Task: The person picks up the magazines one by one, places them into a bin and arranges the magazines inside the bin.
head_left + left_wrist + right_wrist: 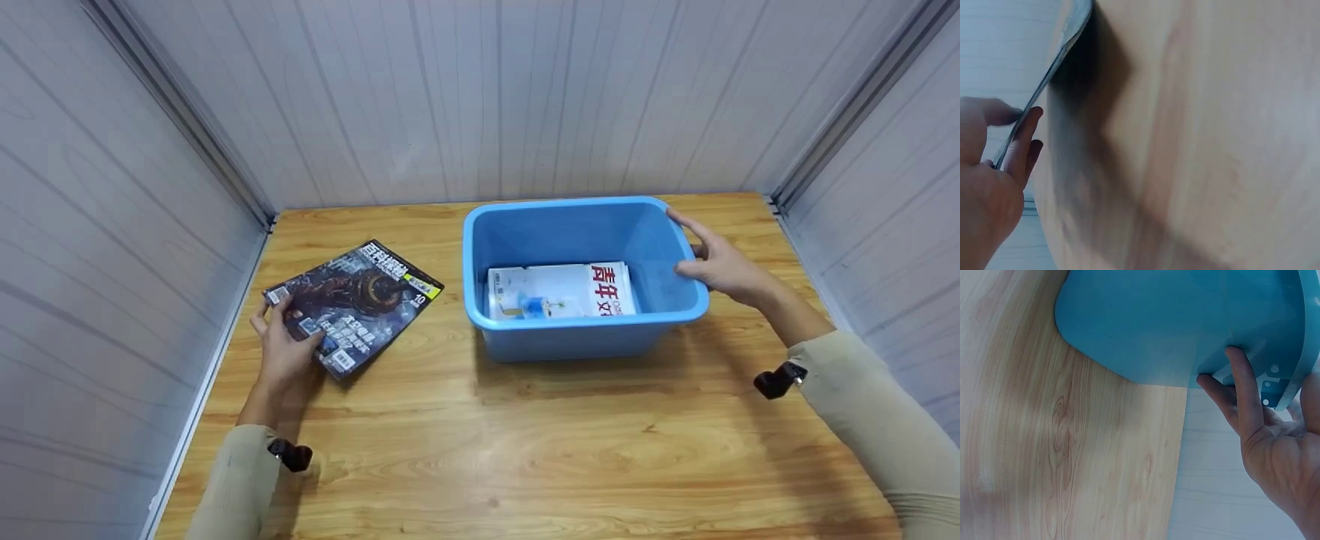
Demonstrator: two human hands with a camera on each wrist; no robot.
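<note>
Left hand (283,352) pinching the near corner of a magazine (352,304) by the worktop's (525,442) left edge, lifting it clear. Right hand (720,264) gripping the right rim of the blue bin (577,341), apparently steadying it; another magazine (561,289) flat inside.

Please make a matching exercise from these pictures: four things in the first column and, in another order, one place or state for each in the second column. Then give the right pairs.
Things:
1. dark magazine
2. white magazine
3. blue bin
4. right hand

Places or states:
A. lies inside the bin
B. grips the bin's right rim
C. stands on the wooden table
D. held at its corner by the left hand

Pairs: 1-D, 2-A, 3-C, 4-B
</note>
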